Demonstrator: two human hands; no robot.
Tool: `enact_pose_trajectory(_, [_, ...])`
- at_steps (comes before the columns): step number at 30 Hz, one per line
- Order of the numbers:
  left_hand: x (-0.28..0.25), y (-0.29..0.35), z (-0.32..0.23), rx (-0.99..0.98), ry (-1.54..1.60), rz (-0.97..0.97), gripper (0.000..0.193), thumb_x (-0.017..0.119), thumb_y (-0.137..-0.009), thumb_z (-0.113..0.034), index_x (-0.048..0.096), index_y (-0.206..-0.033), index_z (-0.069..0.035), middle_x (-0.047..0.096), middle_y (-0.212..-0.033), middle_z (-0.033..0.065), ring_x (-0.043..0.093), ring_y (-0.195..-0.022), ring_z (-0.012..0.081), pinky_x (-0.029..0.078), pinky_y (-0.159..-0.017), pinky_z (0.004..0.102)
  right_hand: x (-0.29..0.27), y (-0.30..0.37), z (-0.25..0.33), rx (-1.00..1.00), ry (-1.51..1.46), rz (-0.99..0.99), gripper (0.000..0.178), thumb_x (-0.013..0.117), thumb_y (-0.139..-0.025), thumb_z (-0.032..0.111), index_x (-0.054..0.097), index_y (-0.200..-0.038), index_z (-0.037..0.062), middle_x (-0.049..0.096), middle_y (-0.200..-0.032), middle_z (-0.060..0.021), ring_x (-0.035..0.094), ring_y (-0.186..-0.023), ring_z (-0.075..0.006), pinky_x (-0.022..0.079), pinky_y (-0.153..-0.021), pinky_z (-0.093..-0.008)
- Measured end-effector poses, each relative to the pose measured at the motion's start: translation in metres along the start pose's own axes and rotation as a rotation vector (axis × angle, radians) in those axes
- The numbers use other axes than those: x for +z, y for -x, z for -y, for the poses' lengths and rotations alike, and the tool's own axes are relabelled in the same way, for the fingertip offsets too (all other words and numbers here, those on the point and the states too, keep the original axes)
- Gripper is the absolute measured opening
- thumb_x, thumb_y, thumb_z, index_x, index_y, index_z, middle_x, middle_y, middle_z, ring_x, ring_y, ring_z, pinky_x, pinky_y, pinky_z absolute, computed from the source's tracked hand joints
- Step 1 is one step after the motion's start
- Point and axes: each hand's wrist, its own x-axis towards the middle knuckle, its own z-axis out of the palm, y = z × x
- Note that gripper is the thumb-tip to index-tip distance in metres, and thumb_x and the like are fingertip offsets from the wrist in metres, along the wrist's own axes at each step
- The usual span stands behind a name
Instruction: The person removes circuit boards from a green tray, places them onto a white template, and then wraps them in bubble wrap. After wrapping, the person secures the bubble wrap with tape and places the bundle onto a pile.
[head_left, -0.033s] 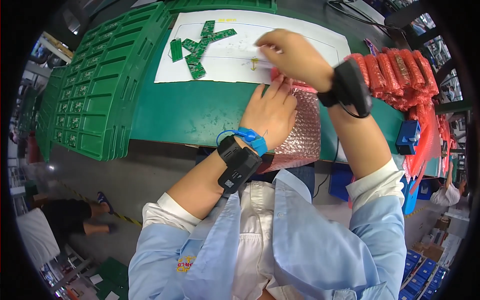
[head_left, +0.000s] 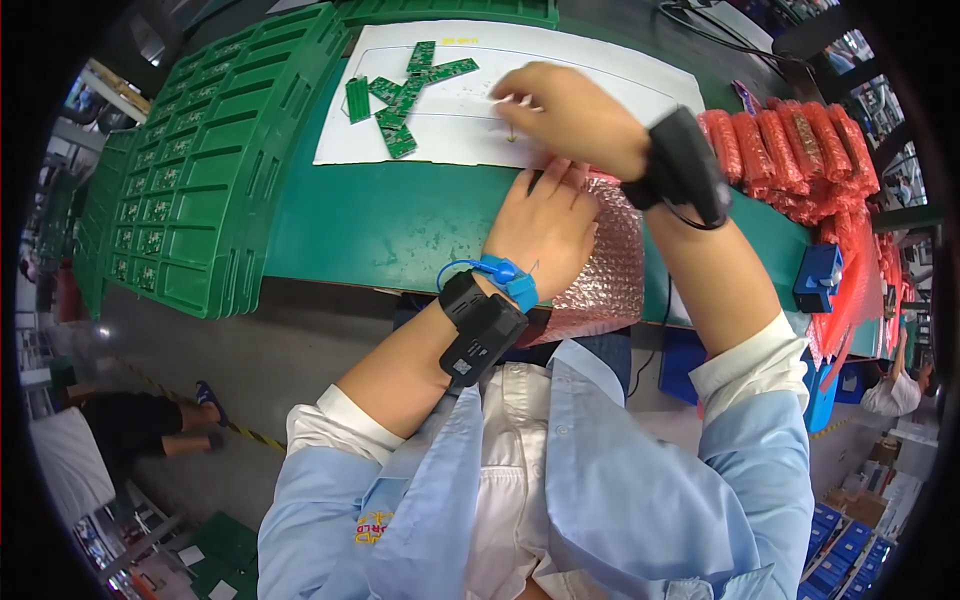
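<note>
My left hand [head_left: 545,225] lies on a sheet of pinkish bubble wrap [head_left: 612,265], its fingers stretched out toward the far edge of the wrap. The wrap hangs over the near edge of the table. Above the white board [head_left: 338,140], my right hand [head_left: 578,118] hovers with thumb and fingers apart and curved, and nothing shows between them. To its left, several green circuit boards [head_left: 402,98] overlap in a loose pile on the white board. My right hand partly hides the left fingertips.
Large green divided crates [head_left: 215,170] holding small boards stand at the left. Red bubble-wrapped bundles [head_left: 775,145] are piled at the right, with a blue dispenser-like block [head_left: 818,278] nearer me. A black cable [head_left: 715,35] lies at the back. Another person's legs [head_left: 180,430] show at lower left.
My right hand has moved a little to the left, toward the circuit boards. My left hand stays on the bubble wrap, and the whole view has shifted slightly.
</note>
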Motion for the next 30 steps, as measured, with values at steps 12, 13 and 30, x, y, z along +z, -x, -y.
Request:
enact_pose_trajectory(12, [-0.003, 0.007, -0.005, -0.16, 0.303, 0.047, 0.027, 0.055, -0.086, -0.022, 0.066, -0.105, -0.007, 0.067, -0.106, 0.0145, 0.06, -0.108, 0.0292, 0.039, -0.099, 0.0462, 0.063, -0.053, 0.066, -0.013, 0.343, 0.204, 0.037, 0.06, -0.089, 0.038, 0.068, -0.096, 0.0031, 0.067, -0.1, -0.0192, 0.065, -0.096, -0.0351, 0.052, -0.084, -0.0437])
enact_pose_trajectory(13, [-0.005, 0.006, -0.005, -0.161, 0.3, 0.072, 0.028, 0.055, -0.085, -0.022, 0.066, -0.106, -0.006, 0.067, -0.106, 0.0145, 0.059, -0.109, 0.0296, 0.039, -0.099, 0.0461, 0.061, -0.057, 0.061, 0.009, 0.372, 0.281, 0.036, 0.06, -0.089, 0.037, 0.068, -0.097, 0.003, 0.067, -0.098, -0.0197, 0.065, -0.094, -0.0352, 0.052, -0.083, -0.0438])
enact_pose_trajectory(30, [-0.004, 0.0, -0.001, -0.005, 0.028, -0.009, 0.024, 0.06, -0.083, -0.021, 0.063, -0.099, -0.003, 0.051, -0.135, 0.0199, 0.045, -0.128, 0.0322, 0.037, -0.103, 0.0458, -0.027, 0.089, -0.065, 0.381, -0.414, -0.089, 0.024, 0.06, -0.094, 0.018, 0.065, -0.106, -0.0015, 0.066, -0.088, 0.0003, 0.057, -0.081, -0.0072, 0.046, -0.074, -0.0219])
